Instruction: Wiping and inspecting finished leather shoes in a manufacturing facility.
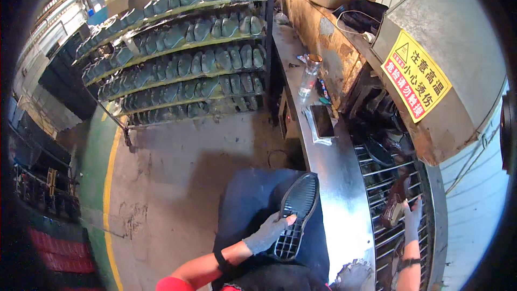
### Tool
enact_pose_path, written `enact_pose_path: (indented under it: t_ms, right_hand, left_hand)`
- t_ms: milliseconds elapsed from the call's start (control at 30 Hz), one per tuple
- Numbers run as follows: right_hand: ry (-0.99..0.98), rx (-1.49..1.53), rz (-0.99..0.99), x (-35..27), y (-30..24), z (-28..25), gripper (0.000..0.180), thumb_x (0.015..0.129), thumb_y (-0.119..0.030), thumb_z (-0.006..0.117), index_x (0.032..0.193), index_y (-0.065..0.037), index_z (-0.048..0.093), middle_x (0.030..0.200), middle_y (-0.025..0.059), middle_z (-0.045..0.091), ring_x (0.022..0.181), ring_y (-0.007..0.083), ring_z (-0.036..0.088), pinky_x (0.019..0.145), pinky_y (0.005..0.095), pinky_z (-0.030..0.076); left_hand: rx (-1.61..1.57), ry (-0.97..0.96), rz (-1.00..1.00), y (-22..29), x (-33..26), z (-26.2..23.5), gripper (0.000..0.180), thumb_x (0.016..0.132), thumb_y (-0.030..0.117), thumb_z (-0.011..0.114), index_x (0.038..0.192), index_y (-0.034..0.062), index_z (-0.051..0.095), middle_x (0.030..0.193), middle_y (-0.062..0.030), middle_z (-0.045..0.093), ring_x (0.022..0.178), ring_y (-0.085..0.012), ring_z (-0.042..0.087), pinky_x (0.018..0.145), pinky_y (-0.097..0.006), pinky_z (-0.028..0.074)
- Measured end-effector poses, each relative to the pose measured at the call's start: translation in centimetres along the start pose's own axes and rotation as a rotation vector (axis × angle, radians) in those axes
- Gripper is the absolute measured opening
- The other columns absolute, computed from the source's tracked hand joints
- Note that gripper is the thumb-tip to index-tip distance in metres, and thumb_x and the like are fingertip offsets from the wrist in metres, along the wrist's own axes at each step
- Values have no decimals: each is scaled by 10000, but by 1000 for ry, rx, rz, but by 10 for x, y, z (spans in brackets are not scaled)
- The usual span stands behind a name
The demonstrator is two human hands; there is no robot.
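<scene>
My left hand (267,234), in a grey glove with bare fingertips, grips a black shoe sole (299,200) over my lap. Its far part is ribbed, and a grid of open cells fills the near end. On the right, my gloved right hand (412,219) reaches over a metal bar rack (378,186). Thumb and fingers are apart there, beside a dark brown shoe (395,203) lying on the bars; whether they touch it is hard to tell. More dark shoes (379,148) lie farther up the rack, partly under a metal hood.
A metal bench (344,199) runs between my lap and the rack, bearing a phone (323,121) and a glass jar (310,78). The grey hood (447,59) overhangs the rack with a yellow warning sign (416,75). A tiered trolley (183,51) of dark shoe forms stands ahead.
</scene>
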State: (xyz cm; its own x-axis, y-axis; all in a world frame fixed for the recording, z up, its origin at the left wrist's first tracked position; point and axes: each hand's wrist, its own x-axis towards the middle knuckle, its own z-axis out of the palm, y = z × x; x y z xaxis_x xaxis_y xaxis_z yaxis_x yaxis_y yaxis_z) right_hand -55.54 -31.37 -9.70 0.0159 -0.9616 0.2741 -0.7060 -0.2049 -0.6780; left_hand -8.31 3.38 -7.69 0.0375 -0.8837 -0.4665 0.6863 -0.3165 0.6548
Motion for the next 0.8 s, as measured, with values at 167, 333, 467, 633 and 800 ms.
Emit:
enact_pose_path:
  t_ms: [167, 333, 467, 633, 800]
  right_hand:
    - [-435, 824, 400, -31, -45, 54, 350, 974, -269, 725, 1267, -113, 616, 1119, -6, 666, 963, 117, 634, 820, 318, 520]
    - [-432, 705, 578, -54, -26, 33, 383, 966, -244, 708, 1306, -90, 624, 1031, 3, 685, 856, 135, 655, 732, 312, 540]
    - [-726, 575, 450, -134, -186, 18, 612, 801, -190, 806, 1369, -62, 617, 1033, -28, 655, 881, 87, 615, 733, 238, 492]
    - [-1176, 589, 30, -192, -285, 53, 950, 802, -379, 892, 1555, -4, 451, 1453, 115, 591, 1300, 228, 577, 1116, 366, 461]
    - [-1291, 1214, 594, -205, -331, 69, 961, 920, -696, 682, 1489, 57, 497, 1412, 181, 628, 1273, 225, 623, 1070, 338, 506]
  left_hand:
    - [127, 133, 36, -21, -5, -22, 367, 1054, 306, 644, 1298, 32, 638, 1100, -19, 695, 998, -109, 636, 910, -302, 536]
    - [553, 419, 516, -11, -7, -40, 392, 1051, 274, 676, 1356, 39, 601, 1170, -20, 671, 1091, -116, 588, 966, -294, 496]
    - [403, 194, 584, 38, -13, -13, 470, 1103, 196, 554, 1524, 2, 473, 1341, -83, 629, 1239, -176, 603, 1075, -318, 474]
    - [117, 57, 560, 73, 9, 38, 552, 1097, 311, 556, 1542, 16, 418, 1401, -188, 612, 1277, -287, 625, 1113, -435, 511]
    - [56, -203, 636, 92, -19, 46, 785, 1025, 628, 544, 1512, 19, 459, 1383, -244, 630, 1236, -343, 661, 1071, -481, 554]
